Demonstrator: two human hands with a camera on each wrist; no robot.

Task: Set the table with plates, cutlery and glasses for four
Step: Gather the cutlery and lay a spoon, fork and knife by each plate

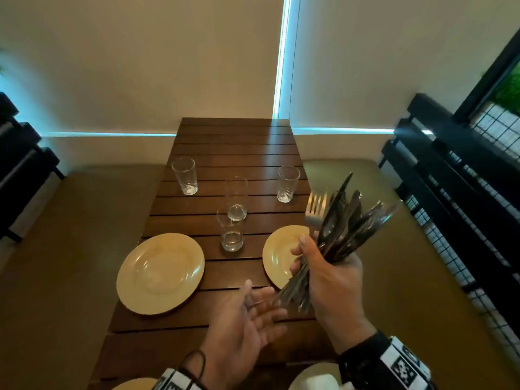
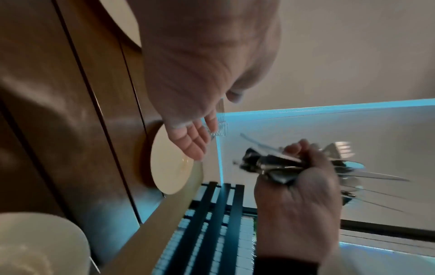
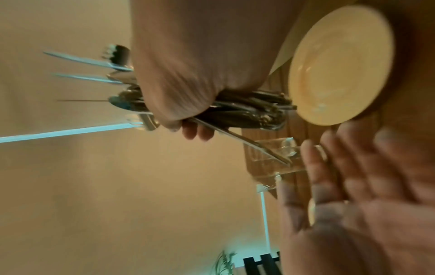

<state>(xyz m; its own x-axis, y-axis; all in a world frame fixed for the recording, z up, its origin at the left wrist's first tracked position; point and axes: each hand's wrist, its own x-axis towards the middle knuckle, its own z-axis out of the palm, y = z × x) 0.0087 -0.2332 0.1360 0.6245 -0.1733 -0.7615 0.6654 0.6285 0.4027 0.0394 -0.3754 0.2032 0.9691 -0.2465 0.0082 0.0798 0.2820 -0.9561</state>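
My right hand grips a bundle of cutlery, forks and knives fanned upward, over the right plate. The handle ends stick out below the fist. My left hand is open, palm up, just left of those handles, fingers straight. A second cream plate lies on the left of the slatted wooden table. Several empty glasses stand farther back: one far left, one far right, two in the middle. In the left wrist view the cutlery bundle shows in the right fist.
Two more plates peek in at the near edge, left and right. Olive bench seats flank the table on both sides. Black slatted seat backs and a wire grid stand at the right; a wall closes the far end.
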